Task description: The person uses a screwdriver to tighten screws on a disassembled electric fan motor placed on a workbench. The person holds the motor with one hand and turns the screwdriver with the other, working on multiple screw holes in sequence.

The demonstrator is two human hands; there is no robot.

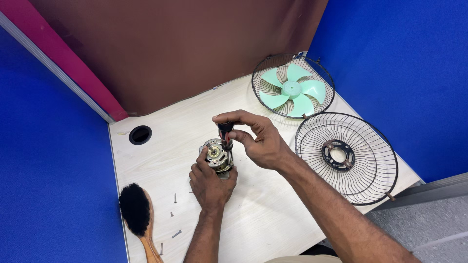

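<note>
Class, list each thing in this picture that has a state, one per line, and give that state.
Motor: off the fan, held upright on the desk by the left hand.
Screwdriver: upright, gripped by the right hand, tip at the motor.
Blade: removed, lying in the rear guard.
Front guard: detached, flat on the desk.
Screws: loose.
Brush: lying unused.
</note>
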